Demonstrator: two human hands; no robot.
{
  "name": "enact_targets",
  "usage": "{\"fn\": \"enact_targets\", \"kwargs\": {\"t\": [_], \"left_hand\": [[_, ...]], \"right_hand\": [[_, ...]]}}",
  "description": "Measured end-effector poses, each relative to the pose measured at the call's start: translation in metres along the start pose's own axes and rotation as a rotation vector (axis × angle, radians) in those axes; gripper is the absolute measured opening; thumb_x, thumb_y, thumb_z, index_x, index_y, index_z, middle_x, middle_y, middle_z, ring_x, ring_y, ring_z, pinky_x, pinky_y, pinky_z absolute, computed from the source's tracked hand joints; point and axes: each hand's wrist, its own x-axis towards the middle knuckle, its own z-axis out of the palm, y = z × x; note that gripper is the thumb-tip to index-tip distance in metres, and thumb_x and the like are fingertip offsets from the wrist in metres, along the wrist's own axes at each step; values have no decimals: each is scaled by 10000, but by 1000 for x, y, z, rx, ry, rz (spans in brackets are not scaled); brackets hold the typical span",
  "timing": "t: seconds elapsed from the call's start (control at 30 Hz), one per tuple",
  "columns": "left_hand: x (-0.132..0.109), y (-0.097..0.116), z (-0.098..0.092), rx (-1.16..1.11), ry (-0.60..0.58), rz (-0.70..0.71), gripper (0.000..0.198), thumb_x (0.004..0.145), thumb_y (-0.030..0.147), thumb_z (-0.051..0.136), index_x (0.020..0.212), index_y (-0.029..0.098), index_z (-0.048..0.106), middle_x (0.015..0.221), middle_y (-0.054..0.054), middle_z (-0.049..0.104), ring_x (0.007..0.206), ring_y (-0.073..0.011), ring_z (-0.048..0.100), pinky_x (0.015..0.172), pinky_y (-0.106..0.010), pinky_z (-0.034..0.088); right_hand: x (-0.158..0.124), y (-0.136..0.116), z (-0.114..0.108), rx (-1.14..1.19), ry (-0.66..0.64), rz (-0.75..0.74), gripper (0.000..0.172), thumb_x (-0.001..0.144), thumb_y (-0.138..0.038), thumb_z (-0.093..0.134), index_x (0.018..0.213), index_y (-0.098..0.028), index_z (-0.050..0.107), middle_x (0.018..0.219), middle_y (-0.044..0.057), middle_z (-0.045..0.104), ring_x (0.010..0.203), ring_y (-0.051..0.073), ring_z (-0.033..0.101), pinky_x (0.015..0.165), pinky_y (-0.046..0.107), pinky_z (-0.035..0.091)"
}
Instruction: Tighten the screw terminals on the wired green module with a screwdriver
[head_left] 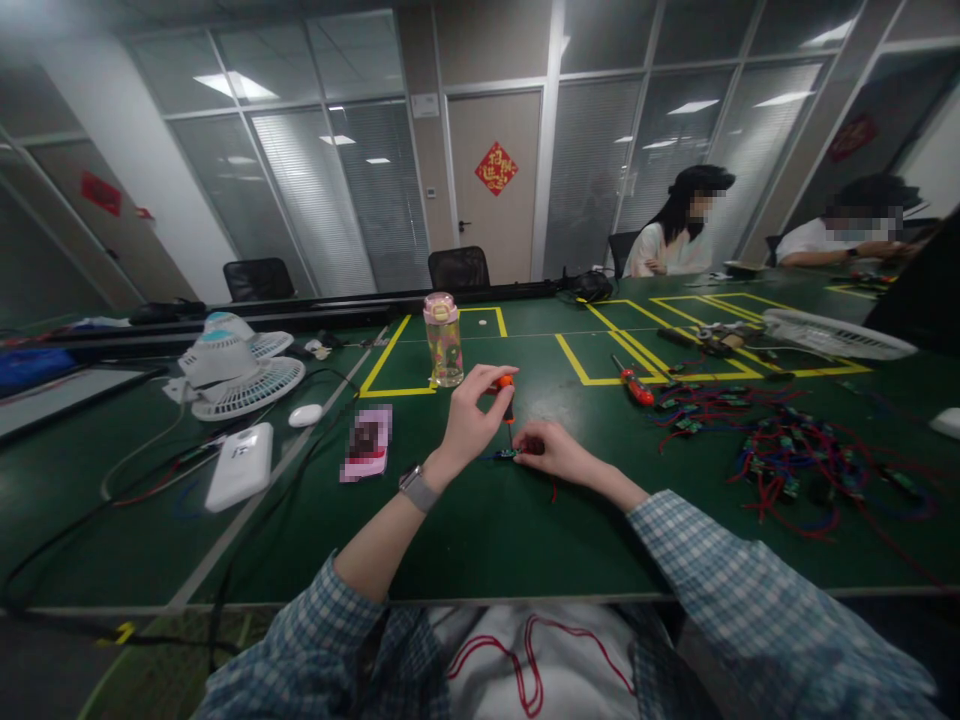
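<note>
My left hand (471, 415) is closed round a small screwdriver with an orange handle (506, 392), held upright with its tip down on a small green circuit board (507, 454) on the green table (480, 540). My right hand (547, 450) lies on the table beside the board, fingers pinched on it, with a red wire trailing under the hand. A watch is on my left wrist.
A pink-lidded bottle (442, 340) stands beyond my hands. White fans (236, 365), a white power bank (240, 465), a mouse and cables lie to the left. A red screwdriver (634, 385) and a heap of wired boards (787, 455) lie right. Two people sit at the far right.
</note>
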Motion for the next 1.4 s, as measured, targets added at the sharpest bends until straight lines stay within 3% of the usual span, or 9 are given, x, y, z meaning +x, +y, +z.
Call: {"fn": "enact_targets", "kwargs": {"t": [0.17,0.37,0.67,0.83,1.07,1.27,1.4], "left_hand": [[-1,1,0,-4,-1,-11,184,902,201,579,1059,215,673,992,-51,593,918,-157,606,769,-269,544],[-2,-1,-3,-88,-57,-53,274,955,202,475,1186,216,622,1111,-76,616,992,-176,617,836,-300,536],[-2,-3,0,-51,20,-56,181,884,247,623,1052,224,686,992,-43,561,925,-153,588,776,-258,530],[-3,-3,-1,-114,-18,-75,278,962,234,477,1193,239,631,1088,-62,589,980,-162,589,816,-280,515],[-4,-4,1,-53,60,-79,156,897,247,604,1026,218,687,977,-46,547,916,-154,569,776,-269,509],[-6,-4,1,-112,4,-63,308,957,229,481,1238,243,607,1112,-66,569,1001,-167,579,843,-293,502],[-6,-5,2,-66,39,-47,295,950,199,489,1214,236,614,1030,-52,583,926,-149,578,782,-267,497]], "right_hand": [[1,1,0,-5,-5,0,103,742,-169,709,840,-160,682,743,13,622,640,132,563,602,250,451],[0,2,4,-12,27,20,100,734,-153,708,831,-155,685,727,9,616,630,126,551,591,243,437],[-2,2,7,-2,58,34,108,728,-151,713,833,-143,690,729,8,600,635,124,534,596,240,425],[-3,2,6,4,49,10,101,739,-155,704,839,-145,689,748,14,600,640,127,535,596,244,425],[-3,4,10,34,87,44,100,734,-145,699,834,-147,692,754,15,609,651,128,540,603,247,435],[-3,2,10,35,83,46,102,735,-161,714,832,-143,690,742,10,598,645,126,533,606,249,436],[-4,2,10,32,91,47,94,740,-151,706,831,-144,682,742,7,591,640,122,529,603,246,436]]}}
